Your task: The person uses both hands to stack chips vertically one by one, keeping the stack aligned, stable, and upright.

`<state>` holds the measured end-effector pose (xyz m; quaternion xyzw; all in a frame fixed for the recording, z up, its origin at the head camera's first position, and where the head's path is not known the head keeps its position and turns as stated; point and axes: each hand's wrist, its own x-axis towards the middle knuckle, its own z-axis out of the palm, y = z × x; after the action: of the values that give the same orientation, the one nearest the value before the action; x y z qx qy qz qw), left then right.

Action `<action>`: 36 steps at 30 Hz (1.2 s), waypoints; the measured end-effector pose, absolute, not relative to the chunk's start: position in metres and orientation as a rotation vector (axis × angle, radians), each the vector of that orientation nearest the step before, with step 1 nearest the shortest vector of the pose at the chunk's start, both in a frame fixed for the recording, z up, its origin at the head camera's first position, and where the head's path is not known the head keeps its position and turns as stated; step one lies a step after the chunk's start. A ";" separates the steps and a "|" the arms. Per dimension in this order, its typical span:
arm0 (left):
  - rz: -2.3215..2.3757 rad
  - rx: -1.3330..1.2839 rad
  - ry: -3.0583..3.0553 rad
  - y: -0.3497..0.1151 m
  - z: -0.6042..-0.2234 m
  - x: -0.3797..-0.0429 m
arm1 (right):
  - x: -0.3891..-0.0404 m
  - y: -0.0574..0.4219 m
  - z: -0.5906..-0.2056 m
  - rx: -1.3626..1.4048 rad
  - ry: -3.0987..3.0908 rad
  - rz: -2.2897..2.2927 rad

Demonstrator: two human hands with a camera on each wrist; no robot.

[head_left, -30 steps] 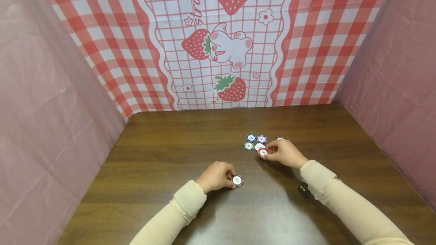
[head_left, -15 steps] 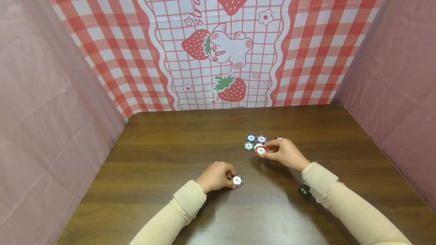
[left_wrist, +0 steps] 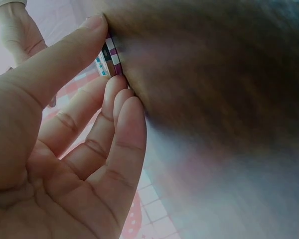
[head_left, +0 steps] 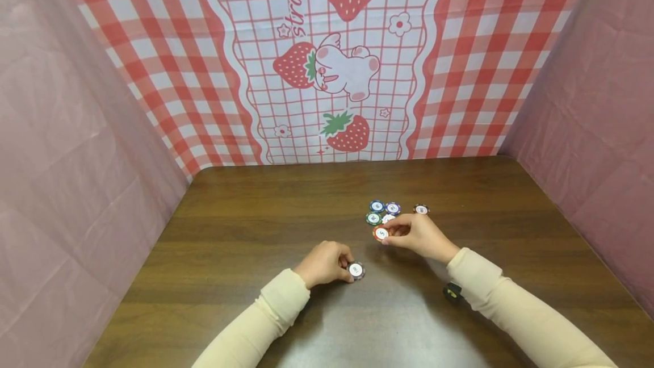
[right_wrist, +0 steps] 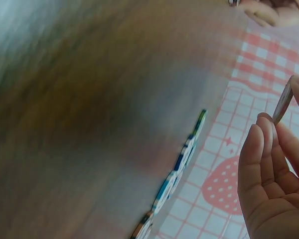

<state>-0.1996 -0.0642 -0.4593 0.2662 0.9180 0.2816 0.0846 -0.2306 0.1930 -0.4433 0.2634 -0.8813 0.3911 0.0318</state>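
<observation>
My left hand (head_left: 327, 263) rests low on the table and grips a short stack of poker chips (head_left: 356, 270) between thumb and fingers. A white-centred chip lies on top; purple and white edge blocks show in the left wrist view's chip stack (left_wrist: 112, 59). Farther right, my right hand (head_left: 421, 235) pinches a red poker chip (head_left: 381, 233) at its edge. The right wrist view shows this held chip (right_wrist: 284, 102) edge-on and lifted off the table. Just beyond it lie a green chip (head_left: 373, 218), two blue chips (head_left: 377, 206) and a white chip (head_left: 389, 218), partly hidden by my fingers.
A dark-rimmed chip (head_left: 421, 209) lies apart, right of the group. The brown wooden table (head_left: 245, 214) ends at a checked strawberry cloth (head_left: 337, 72) behind. Pink cloth hangs along both sides. A small black object (head_left: 452, 292) shows beside my right cuff.
My right hand has moved left and slightly nearer with the red chip, away from the white one. The dark-rimmed chip behind it now shows more fully. My left hand stays put.
</observation>
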 end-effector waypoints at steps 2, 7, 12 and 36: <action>0.847 0.790 2.735 -0.064 -0.459 -0.200 | -0.229 0.190 -0.443 0.840 -2.724 1.196; 0.850 0.781 2.730 -0.064 -0.458 -0.200 | -0.225 0.180 -0.445 0.955 -2.726 1.213; 0.844 0.774 2.730 -0.064 -0.457 -0.200 | -0.220 0.171 -0.448 1.051 -2.717 1.176; 0.960 0.731 2.669 -0.067 -0.459 -0.200 | -0.207 0.143 -0.456 1.221 -2.751 1.027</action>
<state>-0.1996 -0.0667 -0.4595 0.2481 0.9060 0.3260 0.1061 -0.2066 0.1427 -0.4556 0.3838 -0.8649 0.3230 -0.0195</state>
